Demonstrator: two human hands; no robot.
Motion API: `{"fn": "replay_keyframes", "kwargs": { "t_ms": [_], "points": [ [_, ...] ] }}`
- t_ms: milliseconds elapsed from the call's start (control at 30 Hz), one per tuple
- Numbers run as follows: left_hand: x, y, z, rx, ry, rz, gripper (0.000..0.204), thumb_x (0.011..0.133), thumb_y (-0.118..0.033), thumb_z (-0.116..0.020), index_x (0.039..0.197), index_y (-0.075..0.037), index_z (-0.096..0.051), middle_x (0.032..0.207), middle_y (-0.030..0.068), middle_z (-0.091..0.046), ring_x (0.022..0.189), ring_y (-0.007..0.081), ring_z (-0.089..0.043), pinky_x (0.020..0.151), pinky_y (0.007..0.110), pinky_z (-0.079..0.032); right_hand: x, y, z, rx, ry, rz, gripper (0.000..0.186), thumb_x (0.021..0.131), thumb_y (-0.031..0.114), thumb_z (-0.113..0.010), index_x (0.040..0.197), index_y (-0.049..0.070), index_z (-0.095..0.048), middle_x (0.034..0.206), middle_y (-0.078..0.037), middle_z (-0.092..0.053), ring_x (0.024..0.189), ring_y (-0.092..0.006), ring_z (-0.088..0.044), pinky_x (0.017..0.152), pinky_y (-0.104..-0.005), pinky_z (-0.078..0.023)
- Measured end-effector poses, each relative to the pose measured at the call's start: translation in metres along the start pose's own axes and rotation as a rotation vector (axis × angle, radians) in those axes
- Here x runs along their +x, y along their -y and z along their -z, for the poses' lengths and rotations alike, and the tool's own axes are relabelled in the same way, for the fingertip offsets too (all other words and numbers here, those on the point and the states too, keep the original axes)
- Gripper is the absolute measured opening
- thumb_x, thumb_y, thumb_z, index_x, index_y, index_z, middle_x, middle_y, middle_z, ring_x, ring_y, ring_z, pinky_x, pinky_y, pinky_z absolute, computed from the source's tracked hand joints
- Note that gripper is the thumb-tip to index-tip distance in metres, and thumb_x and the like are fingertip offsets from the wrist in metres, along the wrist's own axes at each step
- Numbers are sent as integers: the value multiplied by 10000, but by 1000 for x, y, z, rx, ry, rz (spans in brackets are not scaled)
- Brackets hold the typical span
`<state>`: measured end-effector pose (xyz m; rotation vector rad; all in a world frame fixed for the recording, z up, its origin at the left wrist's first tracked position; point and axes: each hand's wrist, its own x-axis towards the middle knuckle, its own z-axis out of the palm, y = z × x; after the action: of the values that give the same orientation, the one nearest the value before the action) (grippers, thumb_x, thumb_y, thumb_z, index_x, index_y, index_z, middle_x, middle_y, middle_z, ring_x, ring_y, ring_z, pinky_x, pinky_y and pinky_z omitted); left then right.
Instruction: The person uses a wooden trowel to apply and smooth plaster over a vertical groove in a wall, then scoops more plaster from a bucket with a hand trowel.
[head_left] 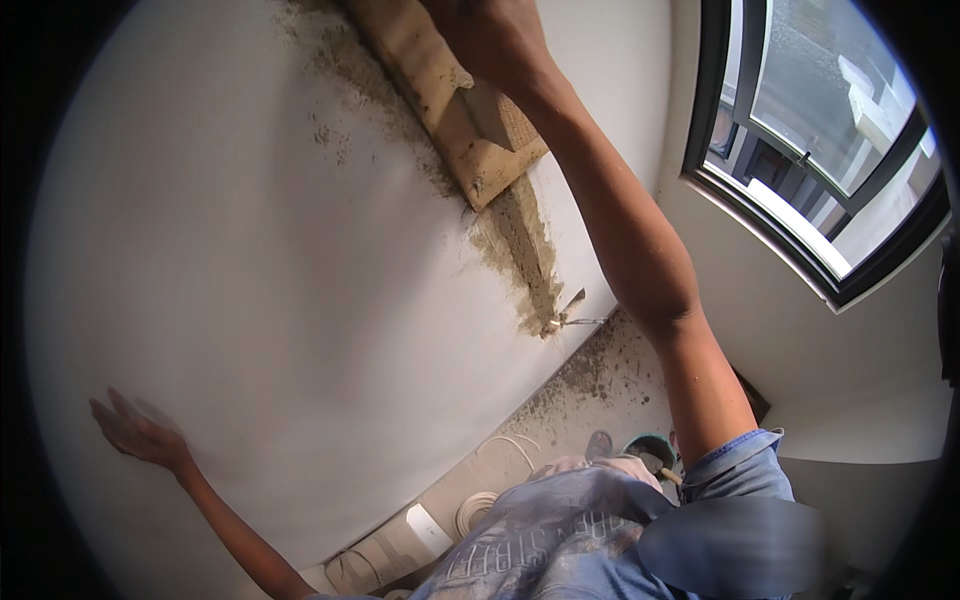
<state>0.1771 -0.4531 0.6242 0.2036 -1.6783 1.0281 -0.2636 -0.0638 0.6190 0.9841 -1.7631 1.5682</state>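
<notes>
Along the upper edge of the view, the person's right hand [485, 30] is partly cut off beside a tan, mud-spattered board with a notched side [435, 95]; whether its grip is closed on anything, I cannot tell. The board lies slantwise along the smooth white wall [250, 220], its lower end just above a rough strip of grey-brown mortar [525, 250]. Thin pale wires [580, 322] stick out at the strip's bottom. Far to the left, the left hand [145, 437] is at the wall, its grip spread and holding nothing; contact is unclear. On the mortar-spattered grey floor [600, 390] are a dark green round bucket [652, 450] and a cream cable coil [475, 512]. A black-framed glass window [830, 140] stands at right.
</notes>
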Motion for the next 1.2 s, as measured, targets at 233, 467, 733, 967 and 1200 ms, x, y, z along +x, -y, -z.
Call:
{"fn": "replay_keyframes", "kwargs": {
  "t_ms": [233,467,733,967,1200],
  "points": [
    [10,-8,1,-82,-46,30,604,1028,-477,-209,1373,-86,-514,1461,148,-434,1382,340,-350,1148,526,-175,-308,-171,-83,15,-72,-270,564,906,125,-575,1375,-37,-308,1121,-297,-611,981,-483,-611,792,-492,-495],
    [2,14,31,2,24,-59,566,1024,-427,-307,1462,-73,-359,1530,169,-308,1431,344,-259,1155,544,-109,-611,-117,-110,115,141,-873,607,881,159,-605,1380,-41,-322,1237,-282,-513,1187,-396,-504,1006,-453,-393],
    [-45,-26,39,6,176,59,554,1020,-419,-300,1503,-148,-293,1572,170,-191,1453,369,-173,1142,609,-114,-485,-57,-39,241,-37,-536,392,865,151,-628,1164,-7,-430,919,-228,-584,869,-342,-599,770,-401,-475],
    [-75,-73,92,-199,465,9,535,969,-343,-453,1456,-138,-371,1540,174,-249,1433,366,-223,1135,625,-121,-337,-12,26,345,1,-246,425,899,148,-601,1243,48,-372,712,-124,-609,589,-220,-619,546,-358,-488],
    [15,-101,93,-201,278,148,487,988,-353,-437,1419,-126,-434,1526,159,-289,1424,322,-259,1144,573,-160,-91,38,49,646,-88,-210,509,1015,287,-452,1449,140,-232,654,25,-440,498,-77,-441,448,-244,-428]
  ]
}}
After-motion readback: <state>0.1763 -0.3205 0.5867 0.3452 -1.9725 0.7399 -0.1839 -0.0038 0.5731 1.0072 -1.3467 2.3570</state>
